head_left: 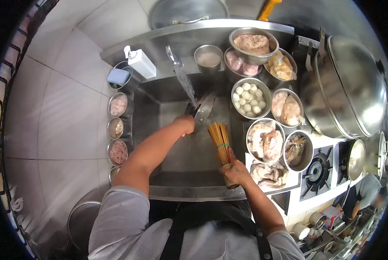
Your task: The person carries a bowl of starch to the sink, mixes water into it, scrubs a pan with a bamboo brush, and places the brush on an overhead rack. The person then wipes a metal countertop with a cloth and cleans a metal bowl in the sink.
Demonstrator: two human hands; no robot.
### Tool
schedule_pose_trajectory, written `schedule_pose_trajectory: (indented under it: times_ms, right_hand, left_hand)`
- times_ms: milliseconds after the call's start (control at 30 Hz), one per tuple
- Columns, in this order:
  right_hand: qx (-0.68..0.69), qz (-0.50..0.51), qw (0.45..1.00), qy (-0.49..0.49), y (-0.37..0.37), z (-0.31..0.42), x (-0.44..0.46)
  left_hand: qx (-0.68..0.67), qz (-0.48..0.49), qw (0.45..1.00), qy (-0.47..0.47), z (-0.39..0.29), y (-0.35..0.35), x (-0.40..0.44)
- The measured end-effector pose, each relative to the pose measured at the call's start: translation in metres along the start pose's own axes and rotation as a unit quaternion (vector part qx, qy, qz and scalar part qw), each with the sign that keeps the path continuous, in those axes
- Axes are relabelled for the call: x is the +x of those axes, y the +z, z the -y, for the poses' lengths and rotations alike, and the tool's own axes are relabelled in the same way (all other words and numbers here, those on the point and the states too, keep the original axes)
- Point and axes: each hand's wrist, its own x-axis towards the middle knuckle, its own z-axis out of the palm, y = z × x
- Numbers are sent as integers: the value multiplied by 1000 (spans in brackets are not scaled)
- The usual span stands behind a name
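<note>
Right grip (234, 171) holds a bamboo brush (219, 133); left grip (185, 125), a metal utensil (205, 108). Steel bowls (247, 56) of meat (251, 43) stand crowded right of the sink (187, 158).

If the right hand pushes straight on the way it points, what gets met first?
The bamboo brush in the right hand would probably lead into the shiny metal utensil by the left hand; depth is unclear, so it might pass over it or touch the sink floor first.
</note>
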Motion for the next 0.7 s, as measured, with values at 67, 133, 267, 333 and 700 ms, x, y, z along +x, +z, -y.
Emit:
schedule_pose_trajectory:
  times_ms: [67,133,267,333,700]
  right_hand:
    - [-8,9,1000,10,0,-8,-4]
    - [-8,-13,999,-28,2,-16,-7]
    - [-21,-3,999,-27,-4,-19,-12]
    - [31,18,999,-21,-7,-19,-14]
    - [386,49,921,-33,11,61,108]
  left_hand:
    - [13,-4,1000,12,-3,-3,-19]
    - [24,-8,999,26,-4,-3,-30]
    - [30,11,999,1,-1,5,-38]
    - [5,13,1000,-22,9,18,-37]
    - [-594,-24,803,40,53,140,-24]
